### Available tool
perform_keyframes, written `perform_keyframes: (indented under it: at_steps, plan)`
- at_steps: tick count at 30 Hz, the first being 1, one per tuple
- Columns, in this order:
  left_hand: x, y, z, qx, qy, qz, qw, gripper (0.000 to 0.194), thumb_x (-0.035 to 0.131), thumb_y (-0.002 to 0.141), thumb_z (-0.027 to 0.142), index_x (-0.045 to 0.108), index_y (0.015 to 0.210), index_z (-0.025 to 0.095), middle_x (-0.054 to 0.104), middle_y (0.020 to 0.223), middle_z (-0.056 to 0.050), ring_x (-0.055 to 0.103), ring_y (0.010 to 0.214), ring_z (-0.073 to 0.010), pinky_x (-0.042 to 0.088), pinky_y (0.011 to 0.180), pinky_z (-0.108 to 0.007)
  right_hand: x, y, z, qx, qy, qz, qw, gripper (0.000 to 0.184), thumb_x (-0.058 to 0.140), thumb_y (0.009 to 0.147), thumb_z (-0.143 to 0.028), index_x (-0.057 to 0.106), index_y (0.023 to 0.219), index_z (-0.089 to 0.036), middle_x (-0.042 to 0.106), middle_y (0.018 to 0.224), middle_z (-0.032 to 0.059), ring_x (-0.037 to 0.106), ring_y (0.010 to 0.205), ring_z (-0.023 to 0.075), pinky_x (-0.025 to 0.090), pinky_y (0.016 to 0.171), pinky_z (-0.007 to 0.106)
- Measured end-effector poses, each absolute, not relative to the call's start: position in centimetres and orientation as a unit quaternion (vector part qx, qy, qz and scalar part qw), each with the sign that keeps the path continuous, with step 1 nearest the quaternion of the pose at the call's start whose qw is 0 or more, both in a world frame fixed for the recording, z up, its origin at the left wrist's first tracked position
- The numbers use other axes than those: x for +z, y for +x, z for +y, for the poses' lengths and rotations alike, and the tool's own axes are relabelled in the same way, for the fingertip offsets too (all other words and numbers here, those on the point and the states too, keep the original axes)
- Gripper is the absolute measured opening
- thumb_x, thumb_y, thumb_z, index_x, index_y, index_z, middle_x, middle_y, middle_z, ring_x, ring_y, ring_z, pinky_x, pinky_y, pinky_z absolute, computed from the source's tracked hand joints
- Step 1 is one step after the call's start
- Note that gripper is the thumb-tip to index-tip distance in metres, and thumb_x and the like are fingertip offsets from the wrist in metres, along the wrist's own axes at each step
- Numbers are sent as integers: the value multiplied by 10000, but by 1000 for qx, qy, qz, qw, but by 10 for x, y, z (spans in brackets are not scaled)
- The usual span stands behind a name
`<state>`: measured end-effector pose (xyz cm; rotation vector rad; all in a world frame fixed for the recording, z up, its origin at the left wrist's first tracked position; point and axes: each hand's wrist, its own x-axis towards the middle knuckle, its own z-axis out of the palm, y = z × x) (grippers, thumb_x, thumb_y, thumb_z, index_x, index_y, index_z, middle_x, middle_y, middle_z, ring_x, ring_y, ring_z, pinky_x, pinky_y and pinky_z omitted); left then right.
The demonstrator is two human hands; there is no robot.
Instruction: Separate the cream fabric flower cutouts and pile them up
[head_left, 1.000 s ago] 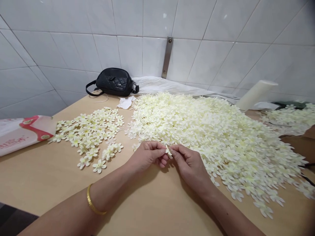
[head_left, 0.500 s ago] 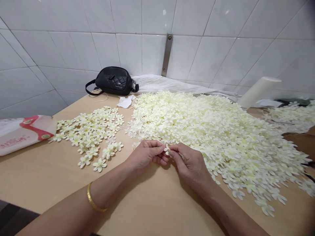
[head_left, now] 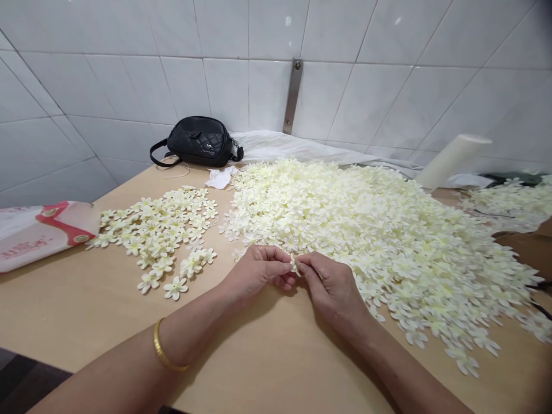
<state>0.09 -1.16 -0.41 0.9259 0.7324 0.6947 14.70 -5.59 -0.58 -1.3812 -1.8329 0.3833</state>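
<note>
Between my two hands is one small pale-yellow artificial flower [head_left: 294,264], seen nearly edge-on. My left hand [head_left: 262,270] pinches it from the left with thumb and forefinger, the other fingers curled below. From the right, my right hand [head_left: 331,287] grips the same flower between thumb and fingertips. Just behind the hands rises a big heap of loose artificial flowers [head_left: 345,218]. Off to the left lies a smaller group of the same flowers [head_left: 164,224], with a few single ones at its near edge.
A black quilted bag [head_left: 199,141] stands at the back by the tiled wall. At the left edge lies a white and red plastic package [head_left: 47,236]. A white roll [head_left: 452,161] leans behind the heap, and a scrap of white paper [head_left: 221,177] lies near the bag.
The flower between my fingertips has turned to a more edge-on angle. My right fingers have shifted slightly; both arms are almost in the same place.
</note>
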Motion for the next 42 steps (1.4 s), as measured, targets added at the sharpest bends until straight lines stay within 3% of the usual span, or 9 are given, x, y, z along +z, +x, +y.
perform_keyframes:
  at_steps: [10, 16, 23, 28, 34, 38, 42]
  plan:
    - [-1, 3, -14, 337, 397, 336, 785, 48, 619, 622, 112, 580, 646, 97, 608, 587, -56, 561, 526, -115, 465, 577, -271, -4, 144, -58, 85, -554, -722, 406, 163, 418, 823, -150, 556, 740, -171, 570, 645, 1, 513, 573, 108, 385, 542, 210]
    - [-3, 3, -14, 345, 415, 346, 768, 73, 636, 630, 156, 586, 633, 103, 599, 565, -42, 544, 519, -102, 446, 601, -273, -1, 145, -60, 153, -544, -722, 399, 171, 435, 825, -171, 591, 755, -163, 598, 688, 16, 537, 605, 111, 402, 570, 209]
    - [-4, 5, -14, 356, 424, 371, 746, 60, 629, 589, 139, 571, 603, 129, 572, 503, -20, 519, 484, -97, 417, 583, -271, -1, 144, -59, 151, -578, -688, 412, 192, 433, 821, -189, 589, 711, -161, 573, 625, 8, 497, 547, 111, 369, 533, 226]
    - [1, 3, -12, 374, 415, 393, 730, 58, 598, 604, 136, 540, 605, 136, 559, 477, -17, 496, 448, -94, 403, 541, -258, 5, 149, -58, 284, -595, -594, 461, 156, 489, 809, -266, 578, 731, -163, 562, 628, -3, 485, 557, 106, 368, 504, 211]
    - [3, 1, -9, 392, 411, 385, 728, 53, 583, 613, 117, 532, 617, 128, 563, 508, -18, 508, 472, -95, 398, 526, -237, 14, 154, -55, 396, -545, -526, 519, 183, 561, 755, -327, 597, 749, -149, 601, 671, 24, 568, 654, 142, 442, 601, 244]
    - [2, 1, -8, 399, 407, 382, 727, 77, 607, 610, 120, 533, 630, 126, 572, 537, -22, 521, 492, -99, 408, 529, -235, 21, 176, -51, 253, -599, -541, 533, 162, 565, 740, -309, 617, 773, -160, 635, 697, 44, 604, 678, 179, 473, 606, 284]
    - [1, 0, -7, 393, 412, 381, 728, 91, 621, 627, 153, 536, 626, 122, 580, 561, -34, 526, 492, -97, 420, 527, -237, 33, 220, -29, -143, -667, -584, 439, 174, 487, 768, -227, 640, 802, -151, 652, 797, 93, 599, 719, 216, 471, 649, 340]
